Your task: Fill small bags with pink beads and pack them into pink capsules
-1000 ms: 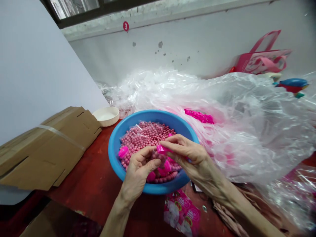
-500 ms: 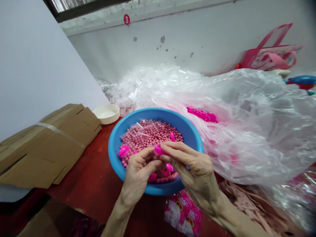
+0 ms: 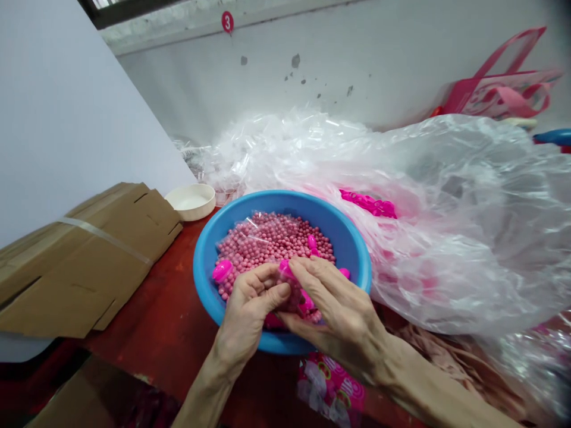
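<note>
Over the front of a blue basin, my left hand is closed around a small clear container with pink beads showing inside. A bright pink cap tops it. The fingertips of my right hand press on that cap, while its thumb reaches lower, beneath the container. Pink beads fill the basin, partly under a clear plastic sheet or bag. Among them lie a pink-capped container at the left and small bright pink pieces at the right. My hands hide part of the basin's front.
Flattened cardboard with a white strap lies at left, near a shallow white dish. Crumpled clear plastic spreads behind and right, holding pink items. A printed pink packet lies before the basin on the red table.
My right thumb has moved down, away from the cap, and the right hand has shifted slightly lower. The fingertips remain at the cap. My left hand keeps its hold. The camera view has shifted slightly.
</note>
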Demonstrator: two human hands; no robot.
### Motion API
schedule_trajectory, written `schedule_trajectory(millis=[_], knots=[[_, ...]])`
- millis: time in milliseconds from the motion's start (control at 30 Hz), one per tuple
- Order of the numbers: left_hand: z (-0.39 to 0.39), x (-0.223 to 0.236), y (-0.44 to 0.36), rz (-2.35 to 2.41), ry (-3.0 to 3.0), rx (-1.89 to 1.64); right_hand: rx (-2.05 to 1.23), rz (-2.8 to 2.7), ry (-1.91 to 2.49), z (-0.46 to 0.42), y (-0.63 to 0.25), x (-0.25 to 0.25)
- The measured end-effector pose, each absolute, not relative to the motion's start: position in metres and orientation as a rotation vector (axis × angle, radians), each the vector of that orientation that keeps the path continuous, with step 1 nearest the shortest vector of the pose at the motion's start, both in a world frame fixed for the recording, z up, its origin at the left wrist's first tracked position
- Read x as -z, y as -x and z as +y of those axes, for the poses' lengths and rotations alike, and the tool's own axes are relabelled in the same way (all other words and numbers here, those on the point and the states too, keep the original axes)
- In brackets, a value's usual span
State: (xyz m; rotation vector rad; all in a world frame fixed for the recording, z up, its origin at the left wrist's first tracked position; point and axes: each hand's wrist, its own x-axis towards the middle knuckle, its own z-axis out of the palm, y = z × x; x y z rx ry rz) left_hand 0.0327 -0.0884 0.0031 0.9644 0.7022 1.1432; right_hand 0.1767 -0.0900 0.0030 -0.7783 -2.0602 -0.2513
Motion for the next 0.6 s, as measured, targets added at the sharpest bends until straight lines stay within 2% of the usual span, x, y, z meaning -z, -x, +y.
schedule_trajectory(millis=[200,400,600], knots=[[-0.091,-0.002,-0.032,0.774,-0.991,-1.139,0.312,-2.017,0.661,-0.083,-0.178,0.009],[-0.095,-0.005,-0.033,0.802,-0.986,-1.206,0.097,-1.976,0.918,-0.092,-0.177,0.011],[-0.098,-0.007,-0.034,0.714,-0.956,-1.296,0.100,-2.013,0.956,-0.094,-0.168,-0.006]])
